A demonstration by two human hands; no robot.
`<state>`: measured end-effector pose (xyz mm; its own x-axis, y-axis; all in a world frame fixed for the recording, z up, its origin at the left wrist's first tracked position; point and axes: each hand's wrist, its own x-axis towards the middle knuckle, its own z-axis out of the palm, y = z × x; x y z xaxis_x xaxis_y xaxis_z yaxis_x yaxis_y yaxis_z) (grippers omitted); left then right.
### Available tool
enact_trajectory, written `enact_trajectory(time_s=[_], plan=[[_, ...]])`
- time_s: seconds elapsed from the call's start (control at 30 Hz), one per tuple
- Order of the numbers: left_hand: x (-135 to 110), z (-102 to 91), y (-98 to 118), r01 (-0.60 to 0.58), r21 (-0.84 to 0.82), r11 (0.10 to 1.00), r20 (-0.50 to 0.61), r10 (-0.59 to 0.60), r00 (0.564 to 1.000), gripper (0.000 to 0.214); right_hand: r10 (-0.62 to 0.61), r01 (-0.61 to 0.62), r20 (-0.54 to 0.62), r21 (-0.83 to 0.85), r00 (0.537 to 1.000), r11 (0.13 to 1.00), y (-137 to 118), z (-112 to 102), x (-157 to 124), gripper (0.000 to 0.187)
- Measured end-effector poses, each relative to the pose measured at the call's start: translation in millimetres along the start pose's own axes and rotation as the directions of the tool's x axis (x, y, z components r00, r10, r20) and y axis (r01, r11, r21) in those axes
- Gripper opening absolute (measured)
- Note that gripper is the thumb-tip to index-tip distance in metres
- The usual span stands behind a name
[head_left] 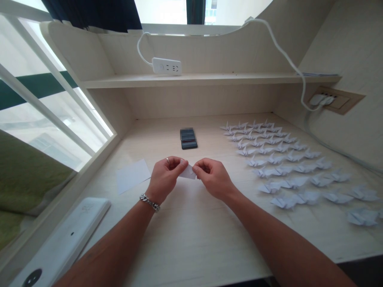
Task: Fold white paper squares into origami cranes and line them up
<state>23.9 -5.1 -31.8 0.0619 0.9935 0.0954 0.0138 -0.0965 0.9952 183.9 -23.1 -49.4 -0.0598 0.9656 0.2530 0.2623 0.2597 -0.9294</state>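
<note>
Between my two hands, just above the desk, is a small folded piece of white paper. My left hand, with a ring and a chain bracelet, pinches its left side between thumb and fingers. The thumb and curled fingers of my right hand close on its right corner. Part of the paper is hidden behind the left fingertips. Left of my left hand lies a flat white sheet of paper. Rows of folded white paper cranes stand to the right of my right hand.
A dark phone, partly blurred, lies beyond my hands. A long white case rests at the desk's left edge. On the shelf sits a white power strip; a white cable runs down to the wall socket.
</note>
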Motion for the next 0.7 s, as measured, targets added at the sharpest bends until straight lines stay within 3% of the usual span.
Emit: enact_trajectory(time_s=[0.33, 0.6, 0.7], plan=[[-2, 1.9, -5, -0.036, 0.173, 0.984, 0.113, 0.017, 0.993, 0.022, 0.003, 0.000, 0.037, -0.099, 0.999, 0.995, -6, 1, -1, 0.013], [1, 1.8, 1, -0.007, 0.073, 0.997, -0.047, 0.010, 0.999, 0.021, 0.106, -0.105, 0.031, -0.029, 0.994, 0.994, -7, -1, 0, 0.009], [8, -8.3, 0, -0.031, -0.042, 0.999, -0.206, 0.022, 0.978, 0.023, 0.108, -0.108, 0.046, -0.022, 0.993, 0.994, -6, -2, 0, 0.008]])
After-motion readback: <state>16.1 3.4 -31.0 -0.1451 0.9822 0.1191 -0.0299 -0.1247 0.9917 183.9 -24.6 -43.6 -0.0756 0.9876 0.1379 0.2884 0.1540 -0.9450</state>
